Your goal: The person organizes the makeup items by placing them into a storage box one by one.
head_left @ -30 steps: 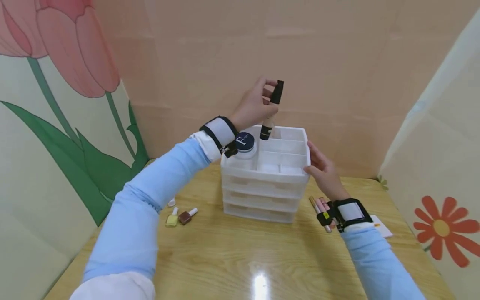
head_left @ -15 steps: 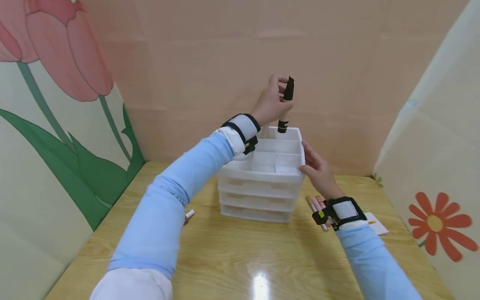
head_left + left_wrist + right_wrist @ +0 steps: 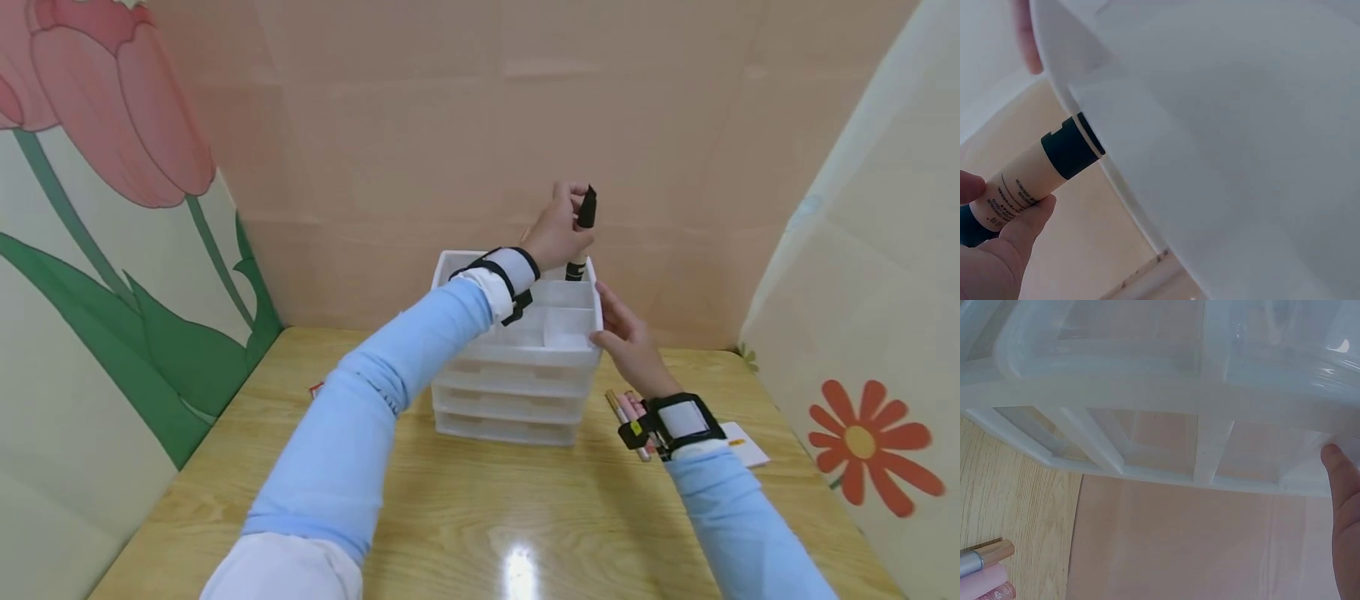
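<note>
A white drawer organizer [image 3: 517, 379] with open top compartments stands on the wooden table [image 3: 480, 508]. My left hand [image 3: 558, 232] pinches a beige cosmetic tube with black ends [image 3: 581, 233], held upright with its lower end at the back right top compartment. In the left wrist view the tube [image 3: 1035, 175] lies against the organizer's white rim [image 3: 1147, 187]. My right hand [image 3: 626, 337] rests with straight fingers against the organizer's right side; in the right wrist view one fingertip [image 3: 1342, 500] touches its frame [image 3: 1147, 400].
Several pink and gold cosmetic sticks [image 3: 628, 410] lie on the table by my right wrist, also in the right wrist view [image 3: 985, 575]. A white card [image 3: 742, 443] lies at the right. A small red item [image 3: 316, 388] shows behind my left sleeve. Painted panels wall the table.
My left hand has carried the tube right and down, from above the middle of the organizer to its back right compartment. The view shifted, hiding the jar and nail polish bottles. My right hand stays put.
</note>
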